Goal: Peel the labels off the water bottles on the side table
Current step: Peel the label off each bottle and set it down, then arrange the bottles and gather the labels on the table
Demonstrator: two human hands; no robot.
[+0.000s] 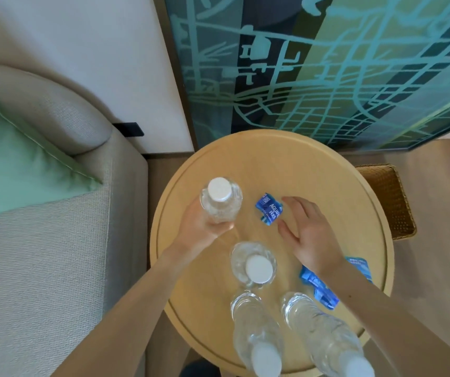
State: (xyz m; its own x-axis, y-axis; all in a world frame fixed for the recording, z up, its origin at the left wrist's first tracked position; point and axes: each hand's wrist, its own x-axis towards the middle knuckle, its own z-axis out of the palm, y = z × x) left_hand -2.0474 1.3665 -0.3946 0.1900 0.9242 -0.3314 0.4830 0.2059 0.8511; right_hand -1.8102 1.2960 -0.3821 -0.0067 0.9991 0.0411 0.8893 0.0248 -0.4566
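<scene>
Peeling looks all but finished: all 4 water bottles in view show clear plastic, with no blue wrap that I can see on any of them. The left hand (199, 227) has its fingers wrapped round the lower body of the held bottle (221, 205), which is upright with a white cap, toward 10 o'clock on the side table (272, 164). A second bottle (253, 265) stands near the table's centre, and a third bottle (256, 333) and fourth bottle (324, 338) stand at the near rim, about 6 and 5 o'clock. Stripped wrappers lie loose: a crumpled label (269, 209) just past centre toward 12 o'clock, and more blue labels (318, 291) around 4 o'clock, partly hidden under the right forearm. The right hand (308, 232) is spread and holds nothing, its fingertips just beside the crumpled label on its 3 o'clock side; whether they touch it I cannot tell. The held bottle sits at 9 o'clock from that label, apart from it. What remains, I judge, is setting this bottle down.
</scene>
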